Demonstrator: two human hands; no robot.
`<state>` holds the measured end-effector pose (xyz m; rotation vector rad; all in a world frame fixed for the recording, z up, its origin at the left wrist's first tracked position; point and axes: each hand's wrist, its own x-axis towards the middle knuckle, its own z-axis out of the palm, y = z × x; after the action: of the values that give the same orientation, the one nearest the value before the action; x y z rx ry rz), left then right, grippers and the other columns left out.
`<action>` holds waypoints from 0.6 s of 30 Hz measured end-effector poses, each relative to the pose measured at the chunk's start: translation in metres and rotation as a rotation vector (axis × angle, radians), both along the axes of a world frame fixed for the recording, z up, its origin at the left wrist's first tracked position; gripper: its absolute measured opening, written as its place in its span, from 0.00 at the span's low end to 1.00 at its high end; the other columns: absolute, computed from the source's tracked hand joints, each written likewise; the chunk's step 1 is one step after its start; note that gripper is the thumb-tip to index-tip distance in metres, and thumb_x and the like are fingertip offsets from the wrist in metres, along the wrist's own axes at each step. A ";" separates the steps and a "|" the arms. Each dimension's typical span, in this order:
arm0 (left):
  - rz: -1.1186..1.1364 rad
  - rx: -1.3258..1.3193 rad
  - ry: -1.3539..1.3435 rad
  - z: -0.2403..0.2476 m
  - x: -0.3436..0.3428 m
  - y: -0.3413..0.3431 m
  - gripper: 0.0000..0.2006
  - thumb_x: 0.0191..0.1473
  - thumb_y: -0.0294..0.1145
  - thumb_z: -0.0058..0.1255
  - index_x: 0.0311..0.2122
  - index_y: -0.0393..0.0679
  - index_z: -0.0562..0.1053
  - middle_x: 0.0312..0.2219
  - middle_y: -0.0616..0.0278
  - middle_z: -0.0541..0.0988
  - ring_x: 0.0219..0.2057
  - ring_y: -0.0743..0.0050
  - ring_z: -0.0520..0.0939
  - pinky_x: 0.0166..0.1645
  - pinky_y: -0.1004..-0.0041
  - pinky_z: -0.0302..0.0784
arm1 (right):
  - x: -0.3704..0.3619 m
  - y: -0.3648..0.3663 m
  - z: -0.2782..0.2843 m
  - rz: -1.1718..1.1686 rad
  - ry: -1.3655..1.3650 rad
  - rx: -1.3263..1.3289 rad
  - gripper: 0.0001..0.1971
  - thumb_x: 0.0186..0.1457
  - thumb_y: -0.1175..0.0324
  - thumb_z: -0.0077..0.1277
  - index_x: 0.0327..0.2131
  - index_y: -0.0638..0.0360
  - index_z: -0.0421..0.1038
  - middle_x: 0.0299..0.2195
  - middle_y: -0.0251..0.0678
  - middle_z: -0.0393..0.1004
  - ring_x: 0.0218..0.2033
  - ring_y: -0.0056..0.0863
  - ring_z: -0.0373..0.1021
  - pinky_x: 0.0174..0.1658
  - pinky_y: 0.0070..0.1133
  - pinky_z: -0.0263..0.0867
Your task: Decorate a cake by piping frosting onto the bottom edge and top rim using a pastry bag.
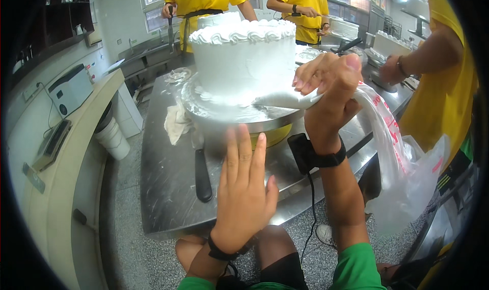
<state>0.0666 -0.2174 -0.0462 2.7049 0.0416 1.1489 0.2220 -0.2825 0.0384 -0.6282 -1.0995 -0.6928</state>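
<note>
A tall white frosted cake (239, 66) stands on a round metal turntable (277, 124) with a yellow base (279, 135). Piped swirls ring its top edge, and some cream dabs lie along the bottom at the left. My right hand (331, 84) is closed around a white piping bag (282, 100), whose narrow end points left at the foot of the cake. The bag's loose plastic tail, with red print, hangs over my right wrist. Stretched out flat, my left hand (244, 193) has its fingertips at the near rim of the turntable; whether they touch is blurred.
A black-handled spatula or knife (202, 178) and a crumpled cloth (175, 123) lie on the steel table (170, 188). People in yellow shirts work across the table and close on my right, beside other cakes (342, 29). A counter (97, 99) runs along the left.
</note>
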 end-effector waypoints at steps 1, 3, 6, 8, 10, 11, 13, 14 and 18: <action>0.000 0.000 0.002 0.000 0.000 0.000 0.34 0.45 0.28 0.49 0.60 0.33 0.56 0.61 0.36 0.51 0.63 0.38 0.52 0.61 0.54 0.55 | 0.000 -0.001 0.000 -0.008 0.006 0.009 0.22 0.62 0.55 0.34 0.17 0.56 0.54 0.11 0.36 0.59 0.12 0.26 0.60 0.22 0.23 0.61; -0.017 -0.006 0.012 0.000 0.000 0.000 0.34 0.45 0.26 0.49 0.59 0.31 0.56 0.61 0.35 0.49 0.63 0.37 0.49 0.62 0.54 0.54 | 0.002 -0.003 0.000 -0.011 0.001 0.025 0.22 0.63 0.55 0.33 0.17 0.56 0.53 0.11 0.36 0.59 0.12 0.26 0.59 0.22 0.23 0.61; -0.031 -0.014 0.019 0.000 0.000 0.001 0.33 0.45 0.24 0.48 0.59 0.30 0.55 0.62 0.34 0.46 0.64 0.36 0.45 0.62 0.54 0.53 | 0.003 -0.008 0.001 -0.010 0.016 0.048 0.22 0.63 0.56 0.33 0.17 0.56 0.53 0.11 0.36 0.59 0.12 0.26 0.58 0.22 0.23 0.62; -0.037 -0.016 0.014 0.000 0.001 -0.001 0.33 0.45 0.25 0.48 0.59 0.30 0.55 0.62 0.34 0.46 0.64 0.36 0.45 0.62 0.54 0.53 | 0.002 -0.012 0.001 -0.014 0.034 0.055 0.22 0.63 0.56 0.33 0.17 0.56 0.53 0.11 0.36 0.58 0.12 0.26 0.58 0.22 0.23 0.62; -0.008 -0.007 0.026 0.001 -0.001 -0.001 0.33 0.46 0.25 0.48 0.59 0.30 0.55 0.62 0.35 0.46 0.64 0.36 0.45 0.62 0.54 0.53 | 0.001 -0.010 0.003 -0.036 0.013 0.061 0.22 0.62 0.57 0.34 0.17 0.56 0.54 0.11 0.36 0.58 0.12 0.26 0.58 0.21 0.23 0.61; -0.006 -0.006 0.026 0.001 -0.002 -0.001 0.33 0.46 0.25 0.48 0.59 0.30 0.55 0.62 0.35 0.46 0.64 0.36 0.45 0.62 0.54 0.53 | 0.000 -0.009 0.003 -0.035 0.013 0.062 0.22 0.62 0.57 0.34 0.17 0.56 0.54 0.11 0.36 0.58 0.12 0.26 0.58 0.21 0.23 0.61; -0.019 -0.028 0.022 0.001 -0.001 0.000 0.33 0.46 0.25 0.47 0.59 0.31 0.55 0.62 0.35 0.46 0.64 0.36 0.44 0.62 0.54 0.52 | 0.001 -0.009 0.003 -0.072 -0.020 0.047 0.21 0.62 0.58 0.35 0.17 0.57 0.54 0.10 0.36 0.58 0.11 0.25 0.58 0.20 0.22 0.60; -0.021 -0.028 0.020 0.001 0.000 0.000 0.33 0.46 0.25 0.47 0.59 0.31 0.55 0.62 0.35 0.46 0.64 0.36 0.44 0.62 0.54 0.52 | 0.001 -0.010 0.002 -0.074 -0.022 0.048 0.21 0.62 0.58 0.35 0.17 0.57 0.54 0.10 0.36 0.58 0.11 0.25 0.58 0.20 0.22 0.60; -0.038 -0.039 0.032 0.001 -0.001 -0.001 0.33 0.46 0.25 0.47 0.59 0.31 0.55 0.62 0.35 0.46 0.64 0.36 0.44 0.62 0.54 0.51 | -0.001 -0.011 0.000 -0.068 -0.007 0.009 0.21 0.61 0.58 0.37 0.16 0.57 0.54 0.10 0.35 0.58 0.10 0.23 0.58 0.19 0.21 0.60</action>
<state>0.0660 -0.2182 -0.0451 2.6787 0.0173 1.0830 0.2211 -0.2937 0.0388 -0.6581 -1.0850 -0.7586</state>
